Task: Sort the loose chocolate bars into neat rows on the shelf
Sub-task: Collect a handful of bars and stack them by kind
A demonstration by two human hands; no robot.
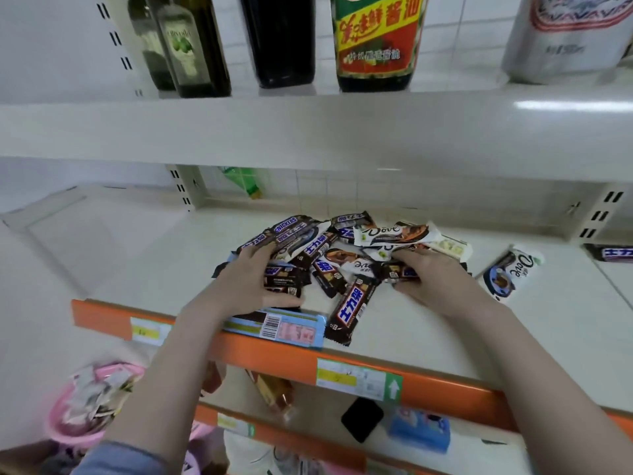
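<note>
Sorting is barely begun: no rows are seen, and the heap of chocolate bars [329, 258] is pressed between the spread left hand [251, 282] and right hand [435, 279]; nothing is gripped. 1 Dove bar [510, 272] lies beyond the right hand.

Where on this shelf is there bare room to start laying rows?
The shelf is bare left of the pile, back to the upright. There is a bare strip along the orange lip right of the front Snickers bar, and a narrow gap between the right hand and the stray Dove bar. The middle is crowded, with the left hand on the pile.
</note>
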